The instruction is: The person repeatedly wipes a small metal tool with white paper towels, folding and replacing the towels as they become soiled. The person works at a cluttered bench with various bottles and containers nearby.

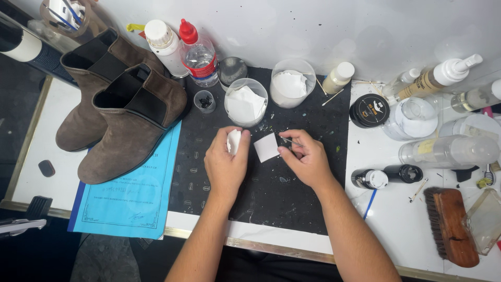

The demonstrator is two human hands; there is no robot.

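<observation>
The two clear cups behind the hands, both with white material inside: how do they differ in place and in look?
The nearer clear cup stands closer to the left hand; the farther clear cup stands further back and more to the right. In the nearer one the white pieces look flat and folded; in the farther one they look crumpled. Both are clear, round, upright and open, on the black mat.

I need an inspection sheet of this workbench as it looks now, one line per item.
Surface: white table with a speckled black mat.
Job's things: left hand holds a white wad; right hand holds a white square pad and a thin stick.
Clutter: two brown suede boots on a blue paper sheet, two cups of white pads, bottles, black tin, wooden brush.
Grips: both hands pinch shut.
Cables: nothing seen.
Surroundings: white wall.
</observation>
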